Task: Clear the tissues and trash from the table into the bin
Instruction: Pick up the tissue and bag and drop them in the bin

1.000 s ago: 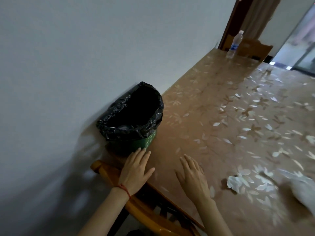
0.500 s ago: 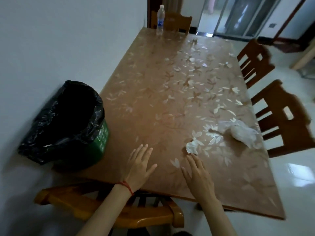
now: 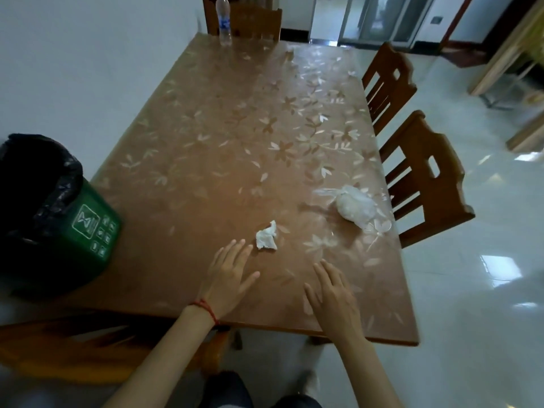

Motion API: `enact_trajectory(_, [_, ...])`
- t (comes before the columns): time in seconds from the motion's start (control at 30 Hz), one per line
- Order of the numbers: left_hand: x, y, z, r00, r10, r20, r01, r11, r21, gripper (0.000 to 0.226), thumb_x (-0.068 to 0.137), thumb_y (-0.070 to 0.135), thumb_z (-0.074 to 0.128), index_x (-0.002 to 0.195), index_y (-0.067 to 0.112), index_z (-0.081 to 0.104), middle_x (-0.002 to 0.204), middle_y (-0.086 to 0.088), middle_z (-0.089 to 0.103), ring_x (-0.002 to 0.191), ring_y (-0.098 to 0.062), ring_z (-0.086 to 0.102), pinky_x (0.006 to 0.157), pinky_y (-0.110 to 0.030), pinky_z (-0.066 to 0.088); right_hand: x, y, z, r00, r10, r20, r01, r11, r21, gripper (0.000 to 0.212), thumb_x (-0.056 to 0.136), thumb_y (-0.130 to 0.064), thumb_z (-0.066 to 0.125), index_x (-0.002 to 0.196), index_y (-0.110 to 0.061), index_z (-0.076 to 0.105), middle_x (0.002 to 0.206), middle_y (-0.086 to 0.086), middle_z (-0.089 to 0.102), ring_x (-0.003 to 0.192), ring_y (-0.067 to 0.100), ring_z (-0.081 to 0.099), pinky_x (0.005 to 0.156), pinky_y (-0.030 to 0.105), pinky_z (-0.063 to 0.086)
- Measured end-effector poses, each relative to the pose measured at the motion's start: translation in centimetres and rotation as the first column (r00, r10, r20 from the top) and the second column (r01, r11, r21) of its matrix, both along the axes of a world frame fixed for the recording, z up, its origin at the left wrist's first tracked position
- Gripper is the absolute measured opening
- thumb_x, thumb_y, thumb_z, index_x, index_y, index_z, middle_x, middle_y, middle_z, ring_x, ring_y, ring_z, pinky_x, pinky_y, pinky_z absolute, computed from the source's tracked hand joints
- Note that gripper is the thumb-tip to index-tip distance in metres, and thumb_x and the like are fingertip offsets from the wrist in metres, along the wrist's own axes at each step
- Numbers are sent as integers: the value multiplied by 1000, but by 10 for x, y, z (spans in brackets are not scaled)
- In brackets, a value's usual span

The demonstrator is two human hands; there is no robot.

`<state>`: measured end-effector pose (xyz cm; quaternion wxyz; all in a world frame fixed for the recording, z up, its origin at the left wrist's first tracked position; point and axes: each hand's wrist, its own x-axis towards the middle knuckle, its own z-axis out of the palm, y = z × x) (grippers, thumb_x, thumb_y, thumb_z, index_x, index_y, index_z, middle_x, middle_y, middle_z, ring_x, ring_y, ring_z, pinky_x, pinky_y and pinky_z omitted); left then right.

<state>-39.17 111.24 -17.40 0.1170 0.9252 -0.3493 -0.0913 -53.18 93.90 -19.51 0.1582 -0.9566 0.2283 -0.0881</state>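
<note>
Nothing has gone into the bin yet, as far as I can see from here. The table (image 3: pixel 235 148) stretches away from both hands, and the bin (image 3: pixel 59 219), green with a black liner, sits at its near corner well off to the left of the left hand (image 3: pixel 228 275). Its inside is too dark to tell what it holds. Ahead and to the right of the right hand (image 3: pixel 332 295) lies a clear plastic bag (image 3: pixel 354 209) with something white bundled in it. A crumpled tissue (image 3: pixel 266 240) lies just beyond the left fingertips, not touched. Far past both hands, at the table's far end, stands a water bottle (image 3: pixel 223 20). Both hands are spread flat with fingers apart, low over the table, holding nothing, so every piece is left to clear. Against half a second ago, both hands reach further onto the table, the left one now almost at the tissue, and the view has swung right, putting the bin at the edge of sight
</note>
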Motion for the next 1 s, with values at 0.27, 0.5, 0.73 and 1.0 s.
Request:
enact_trajectory(0.27, [-34, -61, -10, 992, 118, -41, -118, 993, -8, 77, 91, 58, 12, 113, 2, 60, 114, -17, 65, 108, -35, 60, 86, -51, 47, -25, -74, -9, 989, 145, 12, -145, 989, 22, 46, 74, -25, 76, 115, -8, 62, 118, 13, 64, 108, 29, 62, 84, 40, 55])
enact_trajectory(0.5, [-36, -79, -20, 966, 239, -103, -248, 964, -91, 77, 78, 56, 28, 129, 3, 47, 135, -18, 48, 130, -34, 40, 106, -44, 30, -16, -103, -7, 986, 165, 17, -166, 982, 89, 44, 81, -34, 57, 116, -7, 61, 120, 13, 63, 111, 30, 60, 88, 43, 53])
enact_trajectory(0.73, [6, -96, -33, 818, 403, -411, -541, 781, -311, 52, 84, 20, 63, 130, 5, 46, 135, -12, 48, 128, -27, 41, 99, -27, 29, 6, -118, -12, 990, 140, -5, -138, 982, 128, 50, 85, -44, 40, 117, -10, 60, 121, 11, 63, 108, 28, 62, 83, 40, 54])
enact_trajectory(1.0, [52, -117, -55, 621, 486, -615, -724, 656, -213, 56, 80, 23, 67, 131, 12, 47, 138, -14, 44, 125, -27, 42, 97, -33, 34, 34, -135, -16, 991, 129, -21, -124, 980, 157, 46, 85, -40, 46, 114, -9, 63, 118, 9, 64, 104, 24, 63, 83, 34, 52])
